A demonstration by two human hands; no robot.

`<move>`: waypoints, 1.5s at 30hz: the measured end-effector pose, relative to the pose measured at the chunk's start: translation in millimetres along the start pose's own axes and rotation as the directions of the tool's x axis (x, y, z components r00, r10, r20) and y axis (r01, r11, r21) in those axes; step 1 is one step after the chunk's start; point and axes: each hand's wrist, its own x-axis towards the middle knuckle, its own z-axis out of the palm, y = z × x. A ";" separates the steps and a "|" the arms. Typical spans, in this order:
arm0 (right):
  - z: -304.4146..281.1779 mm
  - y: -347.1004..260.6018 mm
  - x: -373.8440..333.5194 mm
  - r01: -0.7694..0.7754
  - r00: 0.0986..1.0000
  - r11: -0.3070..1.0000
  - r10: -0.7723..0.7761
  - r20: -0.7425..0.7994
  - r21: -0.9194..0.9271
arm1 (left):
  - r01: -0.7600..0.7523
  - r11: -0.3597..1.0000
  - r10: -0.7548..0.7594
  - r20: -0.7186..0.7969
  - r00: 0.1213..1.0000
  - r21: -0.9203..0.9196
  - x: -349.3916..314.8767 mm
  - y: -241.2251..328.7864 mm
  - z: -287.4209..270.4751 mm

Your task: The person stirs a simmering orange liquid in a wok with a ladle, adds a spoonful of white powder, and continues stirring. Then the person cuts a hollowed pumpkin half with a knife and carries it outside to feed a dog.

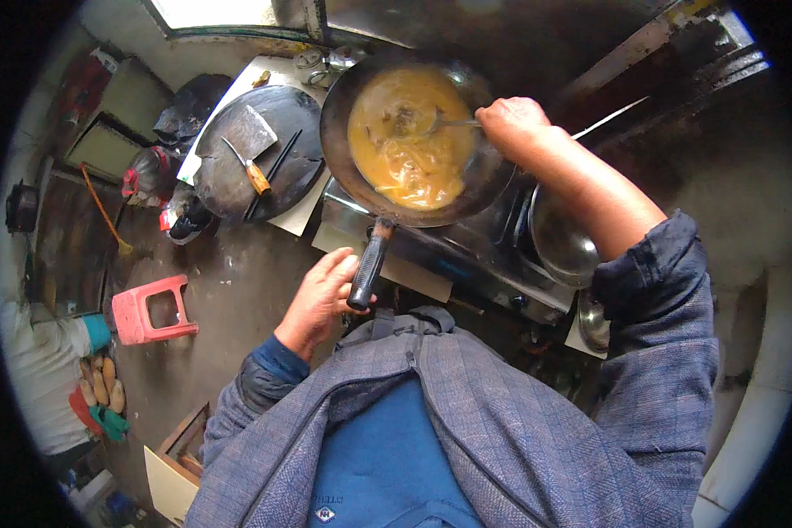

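A dark wok (337, 163) sits on the stove, holding yellowish-brown broth (387, 101) with pale pieces in it. Over its right side, my right hand (512, 123) is closed around the shaft of a metal ladle (453, 123). The ladle's head is partly sunk in the broth, so its exact shape is hard to make out. My left hand (326, 286) is at the wok's black handle (370, 268), which points toward me. Its fingers pass behind the handle in a loose hold, and a fingertip shows on the far side.
Left of the wok, a round dark chopping board (224, 189) carries a cleaver (252, 134), a wooden-handled knife (257, 179) and dark chopsticks (282, 163). A metal bowl (559, 238) stands right of the wok. A pink stool (154, 310) is on the floor at left.
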 end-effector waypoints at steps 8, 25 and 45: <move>-9.2 77.8 -28.6 0.110 0.955 0.990 -0.130 -0.266 -0.091 | 0.039 0.999 -0.026 -0.447 0.894 0.020 -20.0 -83.5 -112.6; 82.3 63.3 -132.2 -0.146 0.904 0.816 0.340 -0.260 0.559 | 0.538 0.824 -0.548 -0.489 0.679 -0.177 -0.6 -270.0 -126.2; 89.9 9.4 -125.5 -0.240 0.898 0.793 0.400 -0.182 0.560 | 0.618 0.760 -0.417 -0.578 0.702 0.202 57.4 -222.6 -200.2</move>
